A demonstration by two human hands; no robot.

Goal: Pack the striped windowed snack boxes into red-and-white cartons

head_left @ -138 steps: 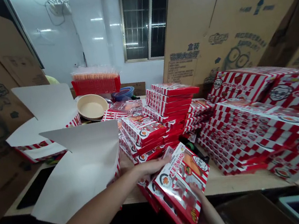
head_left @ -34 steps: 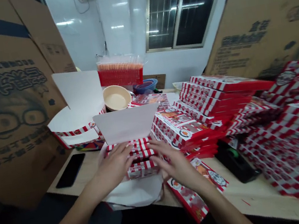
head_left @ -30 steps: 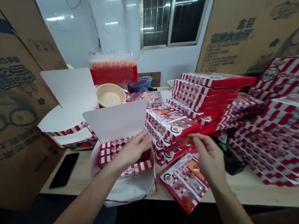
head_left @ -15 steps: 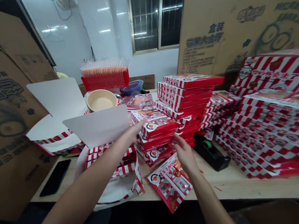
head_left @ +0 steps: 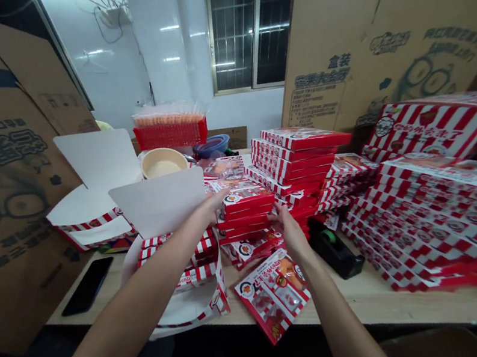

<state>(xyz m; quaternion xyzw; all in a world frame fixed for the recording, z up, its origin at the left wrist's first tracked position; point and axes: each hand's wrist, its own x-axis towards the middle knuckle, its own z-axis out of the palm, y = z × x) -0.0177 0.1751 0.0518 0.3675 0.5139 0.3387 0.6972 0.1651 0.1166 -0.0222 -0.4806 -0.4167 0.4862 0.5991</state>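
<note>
Left hand (head_left: 216,205) and right hand (head_left: 289,228) have moved from the carton (head_left: 163,203) to the stack (head_left: 247,204), behind the table's (head_left: 379,307) front edge, so work centres there; half-curled, they flank its sides, though grip is unclear.

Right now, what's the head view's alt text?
The left hand and right hand touch opposite sides of a stack of red-and-white boxes. An open carton holding similar boxes stands left; one box lies in front, a tape dispenser to the right.
</note>
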